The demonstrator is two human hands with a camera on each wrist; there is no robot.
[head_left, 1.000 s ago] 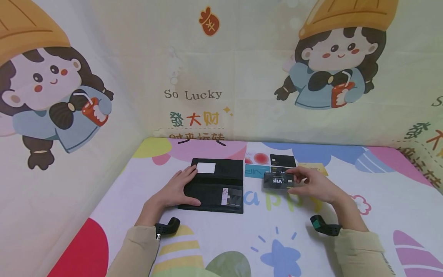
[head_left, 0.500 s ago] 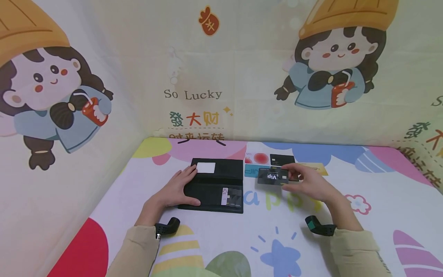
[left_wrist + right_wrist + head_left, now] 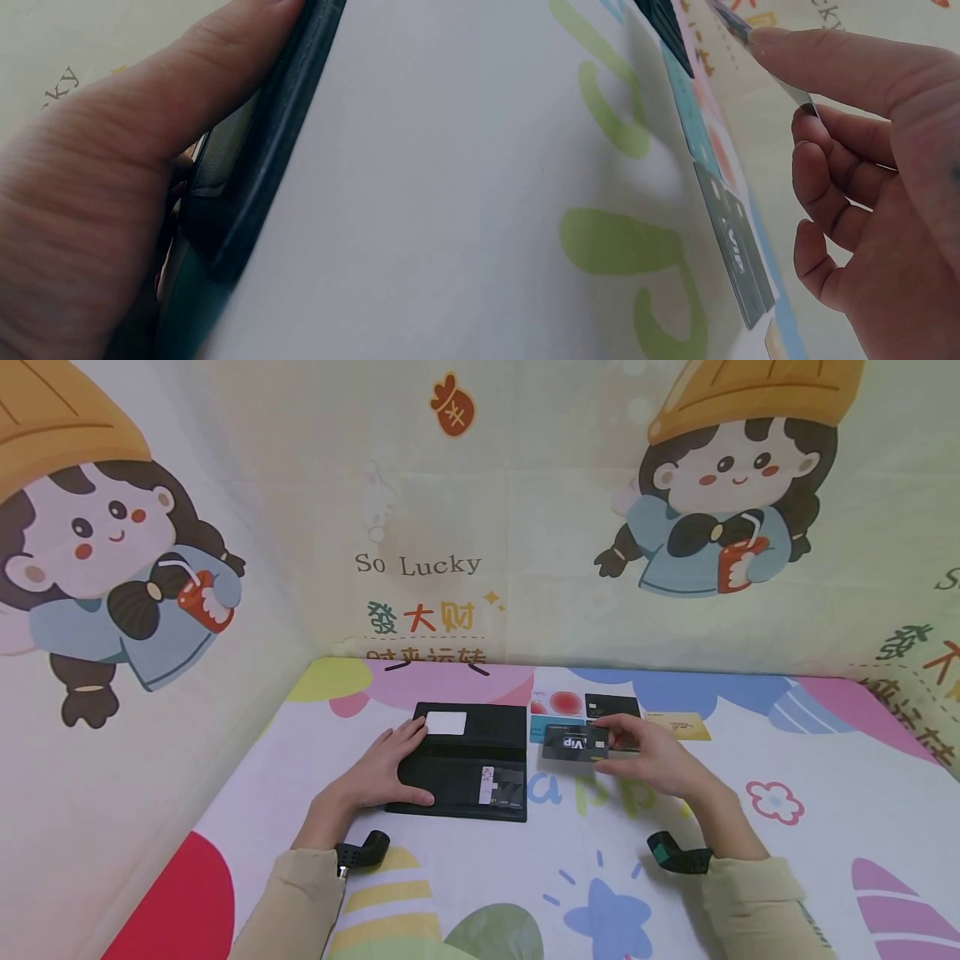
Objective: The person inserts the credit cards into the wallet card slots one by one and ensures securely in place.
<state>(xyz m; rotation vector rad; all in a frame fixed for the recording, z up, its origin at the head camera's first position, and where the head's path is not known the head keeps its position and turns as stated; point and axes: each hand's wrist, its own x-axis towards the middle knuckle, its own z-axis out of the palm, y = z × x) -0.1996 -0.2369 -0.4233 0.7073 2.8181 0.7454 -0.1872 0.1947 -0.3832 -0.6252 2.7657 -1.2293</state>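
A black wallet (image 3: 450, 787) lies spread out on the table, a white card (image 3: 446, 723) showing in its upper half and a clear pocket with a partly dark card (image 3: 510, 788) in its lower half. My left hand (image 3: 381, 768) rests on the wallet's left side, thumb along the near edge; the left wrist view shows that thumb (image 3: 217, 60) against the dark edge. To the wallet's right, my right hand (image 3: 652, 760) pinches a dark VIP card (image 3: 573, 743) by its right end, between thumb and fingers. In the right wrist view, this card appears edge-on, tilted above the table.
Behind the held card lie a white card with red circles (image 3: 562, 702), a blue card (image 3: 547, 724), a black VIP card (image 3: 613, 705) and a gold card (image 3: 681, 726). Another dark card (image 3: 735, 247) shows in the right wrist view. A patterned cloth wall (image 3: 525, 568) stands behind the table.
My right hand has moved left with the dark VIP card, bringing it closer to the wallet and uncovering more of the gold card. The left hand and wallet stay in place.
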